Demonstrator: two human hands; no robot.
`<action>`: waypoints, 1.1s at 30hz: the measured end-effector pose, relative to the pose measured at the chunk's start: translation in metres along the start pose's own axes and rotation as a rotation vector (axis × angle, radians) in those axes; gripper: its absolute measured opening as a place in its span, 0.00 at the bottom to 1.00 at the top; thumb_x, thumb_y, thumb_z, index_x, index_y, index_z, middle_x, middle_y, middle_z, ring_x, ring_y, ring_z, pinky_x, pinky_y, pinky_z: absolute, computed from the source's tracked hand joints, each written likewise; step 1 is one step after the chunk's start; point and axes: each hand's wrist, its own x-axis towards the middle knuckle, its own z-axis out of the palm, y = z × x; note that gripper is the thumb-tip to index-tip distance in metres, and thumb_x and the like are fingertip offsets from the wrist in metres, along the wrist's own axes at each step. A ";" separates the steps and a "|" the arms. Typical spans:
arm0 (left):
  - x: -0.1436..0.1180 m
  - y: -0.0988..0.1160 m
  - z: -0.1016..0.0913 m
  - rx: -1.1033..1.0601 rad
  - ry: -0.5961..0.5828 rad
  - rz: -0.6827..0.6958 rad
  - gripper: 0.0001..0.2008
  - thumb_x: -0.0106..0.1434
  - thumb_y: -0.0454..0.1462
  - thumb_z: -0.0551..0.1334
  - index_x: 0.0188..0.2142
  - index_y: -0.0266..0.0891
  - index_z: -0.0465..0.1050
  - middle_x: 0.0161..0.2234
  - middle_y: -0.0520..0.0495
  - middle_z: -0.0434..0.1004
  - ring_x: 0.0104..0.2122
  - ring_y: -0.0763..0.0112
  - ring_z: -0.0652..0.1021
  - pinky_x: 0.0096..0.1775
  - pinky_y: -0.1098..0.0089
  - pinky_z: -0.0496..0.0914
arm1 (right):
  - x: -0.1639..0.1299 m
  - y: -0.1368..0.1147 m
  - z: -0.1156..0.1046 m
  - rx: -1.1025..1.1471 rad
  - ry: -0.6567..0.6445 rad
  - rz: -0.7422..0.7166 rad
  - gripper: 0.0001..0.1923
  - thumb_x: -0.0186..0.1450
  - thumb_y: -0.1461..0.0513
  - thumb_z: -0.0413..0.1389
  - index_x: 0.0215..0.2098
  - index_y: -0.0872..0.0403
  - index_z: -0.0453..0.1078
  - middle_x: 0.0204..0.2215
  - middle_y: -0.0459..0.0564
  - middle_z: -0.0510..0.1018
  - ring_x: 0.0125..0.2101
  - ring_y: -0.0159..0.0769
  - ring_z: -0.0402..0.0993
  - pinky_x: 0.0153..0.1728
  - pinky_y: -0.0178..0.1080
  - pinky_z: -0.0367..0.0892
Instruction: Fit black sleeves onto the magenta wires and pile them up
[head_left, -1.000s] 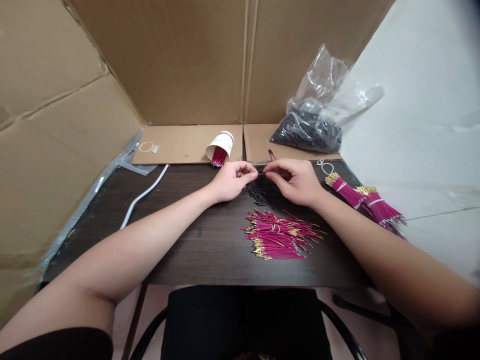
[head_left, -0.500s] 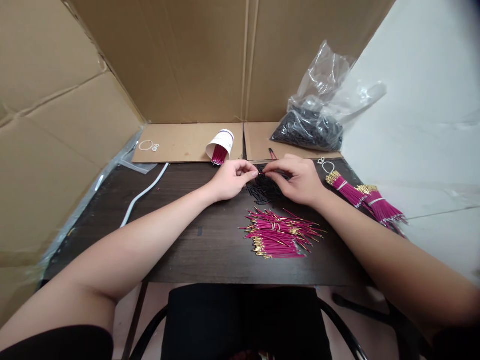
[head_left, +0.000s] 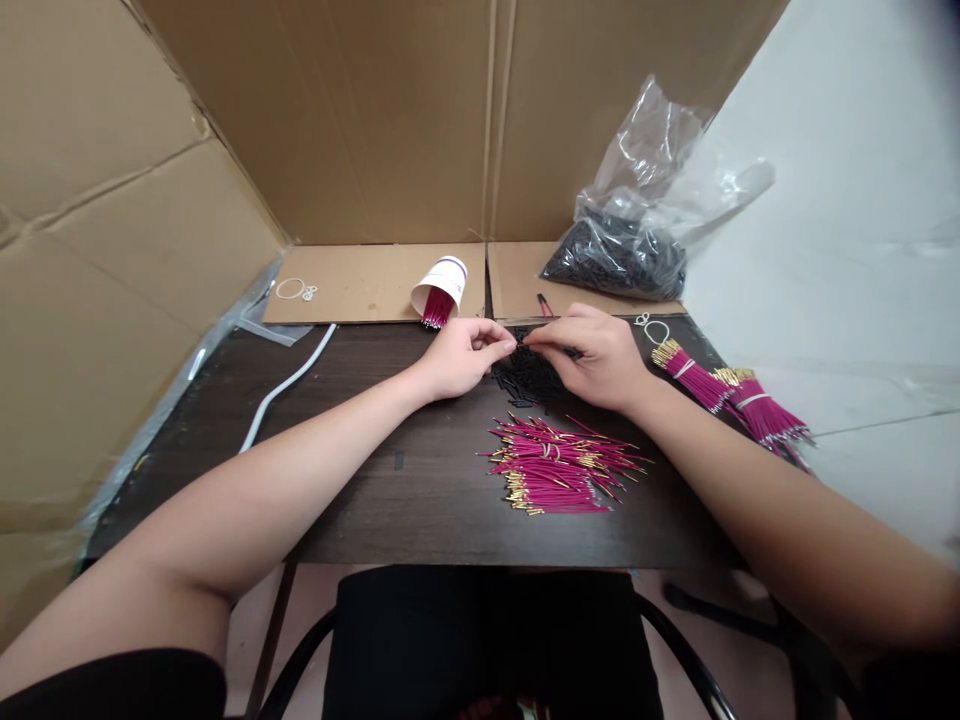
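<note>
My left hand (head_left: 469,355) and my right hand (head_left: 592,355) meet fingertip to fingertip over a heap of small black sleeves (head_left: 525,385). My right thumb and forefinger pinch a thin magenta wire, of which only a short bit shows. My left thumb and forefinger are pressed together at its end; what they hold is too small to make out. Nearer to me lies a loose pile of magenta wires (head_left: 562,460) with gold tips, and a white band lies on it. Just beyond my right fingers are magenta wires with black ends (head_left: 544,304).
A tipped paper cup (head_left: 450,271) holds more magenta wires. Behind my right hand stands a clear bag of black sleeves (head_left: 619,255). Banded wire bundles (head_left: 694,380) lie at the right edge. A white tube (head_left: 289,382) and white rings (head_left: 291,289) are at the left. Cardboard walls (head_left: 337,120) enclose the back.
My right fingertips have moved slightly left, closer to my left fingertips, and less of the wire shows between them. My left hand has stayed in place.
</note>
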 end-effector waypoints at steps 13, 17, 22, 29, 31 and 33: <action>-0.001 0.002 0.000 0.002 0.002 0.007 0.04 0.70 0.34 0.69 0.40 0.32 0.80 0.31 0.47 0.78 0.26 0.75 0.72 0.32 0.69 0.67 | -0.001 0.003 0.002 -0.041 0.003 -0.037 0.15 0.80 0.58 0.54 0.46 0.49 0.85 0.42 0.50 0.89 0.39 0.45 0.77 0.48 0.50 0.72; -0.001 0.001 0.000 0.001 -0.002 0.018 0.04 0.70 0.34 0.69 0.40 0.33 0.80 0.32 0.46 0.79 0.27 0.76 0.72 0.32 0.70 0.68 | -0.002 0.005 0.006 -0.045 0.053 -0.078 0.13 0.79 0.60 0.57 0.46 0.49 0.85 0.42 0.50 0.90 0.38 0.45 0.77 0.47 0.50 0.73; -0.001 -0.001 0.001 0.040 0.002 0.044 0.05 0.70 0.35 0.69 0.40 0.33 0.79 0.32 0.46 0.79 0.28 0.75 0.72 0.33 0.70 0.68 | -0.002 0.007 0.007 -0.064 0.089 -0.131 0.10 0.79 0.60 0.58 0.45 0.49 0.83 0.39 0.49 0.89 0.37 0.44 0.78 0.44 0.49 0.74; -0.004 0.001 0.003 0.120 0.052 0.079 0.03 0.70 0.33 0.67 0.39 0.33 0.78 0.32 0.46 0.78 0.28 0.75 0.71 0.34 0.70 0.68 | -0.002 0.008 0.000 -0.045 0.058 -0.044 0.07 0.74 0.59 0.62 0.39 0.51 0.80 0.34 0.51 0.85 0.34 0.42 0.79 0.40 0.45 0.71; -0.004 0.003 0.004 0.137 0.059 0.075 0.03 0.70 0.32 0.67 0.38 0.33 0.78 0.31 0.47 0.78 0.27 0.75 0.70 0.33 0.70 0.67 | -0.001 0.007 -0.001 -0.010 0.041 -0.016 0.07 0.73 0.59 0.61 0.39 0.52 0.80 0.33 0.50 0.84 0.32 0.40 0.77 0.37 0.43 0.70; -0.004 0.005 0.004 0.150 0.065 0.074 0.03 0.70 0.31 0.67 0.38 0.32 0.78 0.30 0.47 0.77 0.27 0.76 0.69 0.33 0.70 0.67 | -0.001 0.006 -0.002 0.028 0.033 0.022 0.08 0.73 0.59 0.61 0.38 0.53 0.80 0.31 0.49 0.83 0.28 0.37 0.75 0.34 0.42 0.67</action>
